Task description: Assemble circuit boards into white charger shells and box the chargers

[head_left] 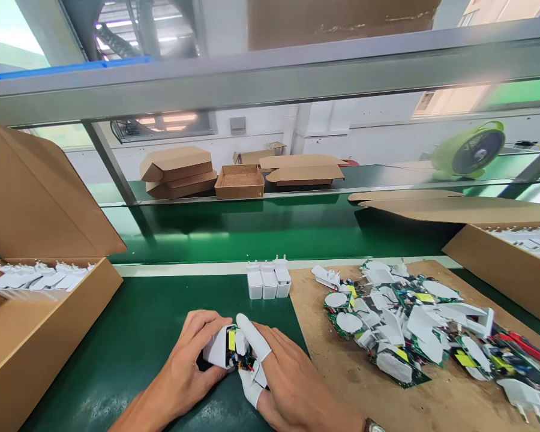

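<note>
Between my two hands is a white charger housing [216,349] with a small circuit board [239,353] showing at its open side. My left hand [191,360] is closed around the housing's left end. White finger covers are on the thumb and a finger of my right hand [288,372], which is closed on the board's right side. Several white plug chargers [269,281] stand in a tight row on the green work surface beyond my hands. To the right, circuit boards and white casing parts [400,318] lie heaped on a brown cardboard sheet [337,378].
An open carton [94,294] at left holds rows of white chargers; another carton [499,264] stands at right. Red-handled pliers [531,348] lie by the heap. Behind run a green conveyor belt [252,231], small cardboard boxes [239,182] and a green fan [470,150]. A metal beam crosses above.
</note>
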`<state>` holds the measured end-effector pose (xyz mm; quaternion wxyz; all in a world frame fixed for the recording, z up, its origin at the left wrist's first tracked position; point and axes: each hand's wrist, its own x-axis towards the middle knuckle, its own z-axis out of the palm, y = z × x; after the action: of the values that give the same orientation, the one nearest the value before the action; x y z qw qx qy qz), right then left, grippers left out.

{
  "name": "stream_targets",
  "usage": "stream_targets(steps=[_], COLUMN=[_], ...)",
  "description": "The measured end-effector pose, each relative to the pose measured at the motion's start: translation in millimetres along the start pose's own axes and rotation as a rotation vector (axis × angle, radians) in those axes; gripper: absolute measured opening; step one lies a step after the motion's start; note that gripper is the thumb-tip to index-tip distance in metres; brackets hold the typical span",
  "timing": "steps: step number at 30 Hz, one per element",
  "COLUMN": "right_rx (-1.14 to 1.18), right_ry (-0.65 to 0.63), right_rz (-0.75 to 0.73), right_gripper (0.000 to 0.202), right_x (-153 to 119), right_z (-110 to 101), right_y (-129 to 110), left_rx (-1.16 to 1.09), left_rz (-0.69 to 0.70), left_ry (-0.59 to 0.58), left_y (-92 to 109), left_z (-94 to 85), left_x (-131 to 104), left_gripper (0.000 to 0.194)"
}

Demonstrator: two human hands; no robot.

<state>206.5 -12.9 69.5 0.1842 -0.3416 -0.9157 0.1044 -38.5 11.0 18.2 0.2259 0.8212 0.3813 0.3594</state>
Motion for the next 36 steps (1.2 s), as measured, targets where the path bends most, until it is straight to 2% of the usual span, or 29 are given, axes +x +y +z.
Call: stream_targets(steps=[7,20,27,32,34,36], right_rx=[-0.044,-0.044,-0.021,-0.151,-0.157,-0.091], right_ry=[-0.021,-0.027,0.068,0.106,0.124,0.100], right_rz=[-0.037,-0.015,-0.023,-0.053,-0.046,-0.013], right_gripper=[0.044,0.060,0.050,0.044,0.046,0.058], right_x=[-1,0,-3,-4,-3,-1], right_z=[3,10,11,15,17,16], right_y=[2,4,6,4,4,4], left_rx=[0.014,-0.002,-0.035,-0.027,-0.005,-0.011], left_rz=[0.002,0.004,-0.027,-0.010,0.003,0.020], left_ry=[0.001,-0.014,0.006,0.050,0.073,0.086], left_y=[1,1,4,4,4,4], left_z=[0.0,0.4,3.9,10.1,11.1,10.7], left_x=[0,2,0,0,-1,0], left_gripper=[0.063,0.067,0.066,0.067,0.066,0.065])
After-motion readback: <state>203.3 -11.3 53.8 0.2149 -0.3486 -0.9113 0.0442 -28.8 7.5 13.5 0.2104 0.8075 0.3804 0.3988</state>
